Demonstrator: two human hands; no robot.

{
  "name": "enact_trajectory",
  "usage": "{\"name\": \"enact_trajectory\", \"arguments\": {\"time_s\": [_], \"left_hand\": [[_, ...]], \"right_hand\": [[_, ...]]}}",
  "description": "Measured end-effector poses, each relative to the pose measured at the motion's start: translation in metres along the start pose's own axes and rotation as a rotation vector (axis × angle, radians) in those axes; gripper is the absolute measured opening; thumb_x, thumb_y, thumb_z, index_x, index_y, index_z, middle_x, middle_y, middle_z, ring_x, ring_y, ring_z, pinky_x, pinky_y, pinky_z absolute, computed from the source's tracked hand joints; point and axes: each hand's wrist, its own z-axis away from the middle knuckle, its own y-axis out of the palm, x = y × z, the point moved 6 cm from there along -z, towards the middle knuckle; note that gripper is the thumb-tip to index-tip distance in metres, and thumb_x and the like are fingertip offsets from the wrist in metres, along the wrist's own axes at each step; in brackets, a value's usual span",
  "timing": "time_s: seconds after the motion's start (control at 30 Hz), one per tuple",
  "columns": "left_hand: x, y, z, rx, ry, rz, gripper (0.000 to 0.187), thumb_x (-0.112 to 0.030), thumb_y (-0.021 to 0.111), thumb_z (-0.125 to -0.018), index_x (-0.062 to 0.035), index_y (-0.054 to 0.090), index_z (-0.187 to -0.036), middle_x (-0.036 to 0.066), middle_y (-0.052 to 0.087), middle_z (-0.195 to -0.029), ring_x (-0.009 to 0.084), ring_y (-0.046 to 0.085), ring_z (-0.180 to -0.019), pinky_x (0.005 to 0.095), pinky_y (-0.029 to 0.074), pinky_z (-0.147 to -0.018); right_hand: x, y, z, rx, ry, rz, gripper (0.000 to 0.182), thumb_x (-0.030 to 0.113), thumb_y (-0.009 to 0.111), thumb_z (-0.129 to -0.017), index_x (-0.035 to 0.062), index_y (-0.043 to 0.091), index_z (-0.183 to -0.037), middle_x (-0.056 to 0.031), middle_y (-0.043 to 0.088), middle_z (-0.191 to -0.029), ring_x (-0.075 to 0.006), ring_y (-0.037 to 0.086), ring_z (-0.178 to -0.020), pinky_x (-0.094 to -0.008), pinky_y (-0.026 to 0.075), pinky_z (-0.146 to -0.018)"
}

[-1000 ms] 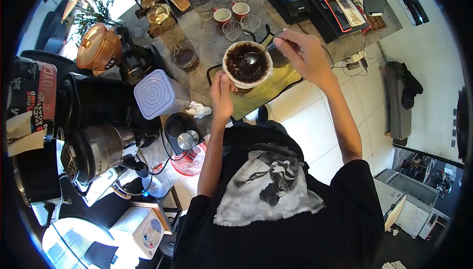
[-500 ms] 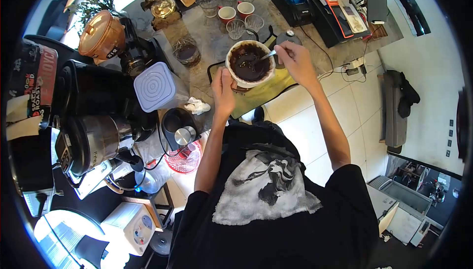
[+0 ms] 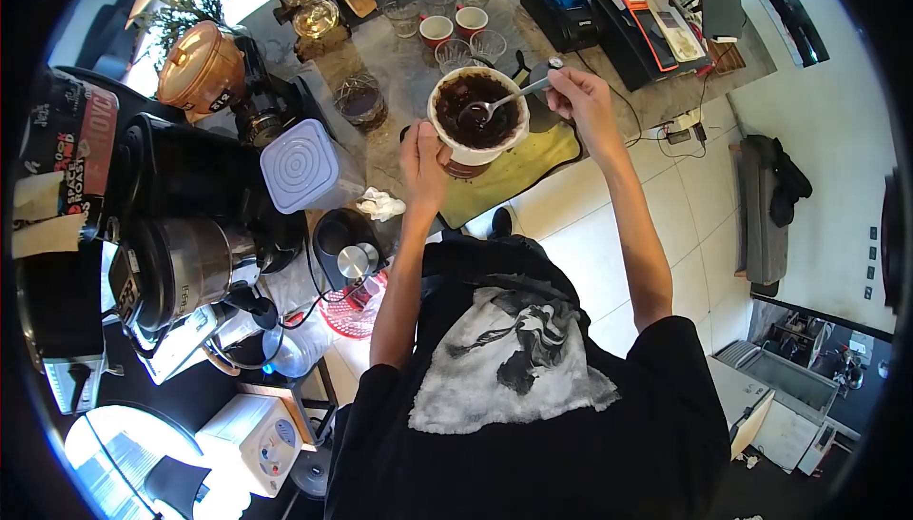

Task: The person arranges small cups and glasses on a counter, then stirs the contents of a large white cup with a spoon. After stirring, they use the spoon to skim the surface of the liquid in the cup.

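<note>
A white coffee dripper with a paper filter holds dark, wet coffee grounds. My left hand grips the dripper's left side, fingers at its rim. In my right hand is the handle end of a metal spoon, which slants down to the left over the dripper. The spoon's bowl shows at the middle of the grounds. Beneath the dripper, a brown base partly shows over a yellow-green mat. Left of my left hand stands a glass with dark liquid.
Red and white cups and several clear glasses stand behind the dripper. A lidded container, a crumpled tissue and a coffee grinder are to the left. A blue-black printer sits at the back right.
My right hand has drawn the spoon up and right, so its bowl now shows above the grounds. The dripper and my left hand have shifted slightly left.
</note>
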Motion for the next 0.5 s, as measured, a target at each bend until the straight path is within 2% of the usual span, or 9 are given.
{"name": "enact_trajectory", "arguments": {"time_s": [0.13,0.23,0.3,0.37,0.43,0.47,0.5], "left_hand": [[-0.017,0.004,-0.005,0.033,-0.005,0.029,0.034,-0.029,0.041,-0.107,-0.0107,0.041,-0.079,-0.005,0.035,-0.073,0.0049,0.033,-0.063,0.0222,0.027,-0.056],[-0.026,0.007,-0.006,0.033,-0.012,-0.023,0.032,-0.029,0.041,-0.107,-0.011,0.043,-0.08,-0.006,0.034,-0.073,0.0048,0.033,-0.062,0.0222,0.028,-0.056],[-0.026,0.008,-0.01,0.066,0.006,0.042,0.031,-0.029,0.041,-0.107,-0.0108,0.044,-0.082,-0.006,0.034,-0.072,0.0051,0.033,-0.062,0.0227,0.029,-0.056],[-0.022,0.008,-0.016,0.065,-0.021,0.062,0.031,-0.028,0.041,-0.107,-0.0097,0.044,-0.082,-0.006,0.034,-0.071,0.0045,0.032,-0.061,0.0225,0.028,-0.055],[-0.025,0.003,-0.013,0.037,-0.039,0.075,0.031,-0.027,0.042,-0.108,-0.0086,0.043,-0.082,-0.006,0.033,-0.07,0.0039,0.031,-0.061,0.0223,0.027,-0.054],[-0.029,0.007,-0.015,0.049,-0.038,0.116,0.031,-0.026,0.042,-0.108,-0.0086,0.044,-0.082,-0.006,0.033,-0.07,0.0039,0.031,-0.061,0.0221,0.027,-0.054],[-0.032,0.01,-0.016,0.067,-0.036,0.158,0.031,-0.026,0.042,-0.108,-0.0086,0.044,-0.082,-0.006,0.033,-0.07,0.0039,0.031,-0.061,0.0218,0.027,-0.054]], "right_hand": [[0.029,0.002,0.004,-0.016,-0.034,-0.008,0.023,0.019,0.061,-0.097,0.0018,0.065,-0.083,0.0011,0.057,-0.066,-0.003,0.045,-0.058,-0.0199,0.03,-0.051],[0.054,0.005,0.008,0.011,-0.152,0.065,0.023,0.02,0.061,-0.097,0.0014,0.064,-0.084,0.0018,0.057,-0.066,-0.0025,0.044,-0.058,-0.0195,0.03,-0.052],[0.076,0.011,0.014,-0.01,-0.322,0.339,0.023,0.02,0.061,-0.098,-0.0002,0.064,-0.087,0.0024,0.056,-0.066,-0.0032,0.043,-0.059,-0.0207,0.032,-0.053],[0.088,0.015,0.017,0.001,-0.388,0.408,0.022,0.02,0.061,-0.097,-0.0009,0.064,-0.091,-0.001,0.054,-0.063,-0.0064,0.043,-0.057,-0.024,0.035,-0.052],[0.104,0.026,0.023,0.021,-0.458,0.675,0.021,0.019,0.062,-0.097,-0.0014,0.064,-0.094,-0.0058,0.05,-0.061,-0.0107,0.043,-0.056,-0.0274,0.037,-0.053],[0.107,0.029,0.022,0.031,-0.474,0.686,0.02,0.019,0.062,-0.096,-0.0004,0.064,-0.095,-0.01,0.051,-0.061,-0.0155,0.046,-0.054,-0.0296,0.039,-0.054],[0.108,0.033,0.022,0.043,-0.482,0.684,0.02,0.019,0.062,-0.096,-0.0004,0.064,-0.095,-0.01,0.051,-0.061,-0.0155,0.046,-0.054,-0.0296,0.039,-0.054]]}}
